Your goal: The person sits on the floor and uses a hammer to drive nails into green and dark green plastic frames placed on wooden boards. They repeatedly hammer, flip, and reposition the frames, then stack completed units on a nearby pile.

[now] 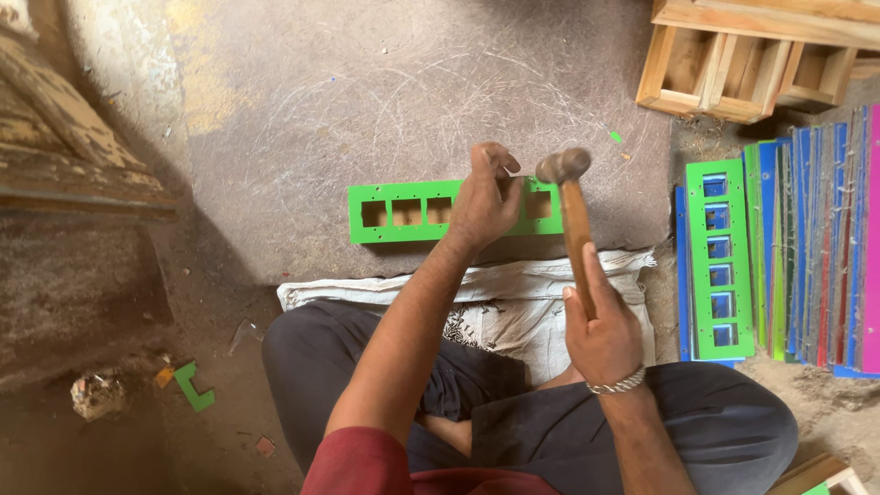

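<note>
In the head view, the person sat cross-legged on the floor (pixel 302 110), a white cloth (pixel 513 280) spread just ahead of the knees. The left hand (pixel 483 202) rested on a green plate (pixel 403 212), a long flat strip with a row of square cut-outs, lying flat on the floor straight ahead; the fingers were curled narrow, thumb and forefinger pinched together as if on something small, though what they pinched could not be made out. The right hand (pixel 600 335), a bracelet at the wrist, was wrapped tight around the wooden shaft of a hammer (pixel 573 215), whose metal head hung raised just beside the left hand, over the plate's right end. The plate looked thin, stiff and light, likely to skate on the hard floor unless pressed down; its solid long edges between the holes seemed the safest hold. To the right lay another green plate on a blue one, then a stack (pixel 816 247) of coloured plates on edge, with wooden frames (pixel 733 69) beyond.
</note>
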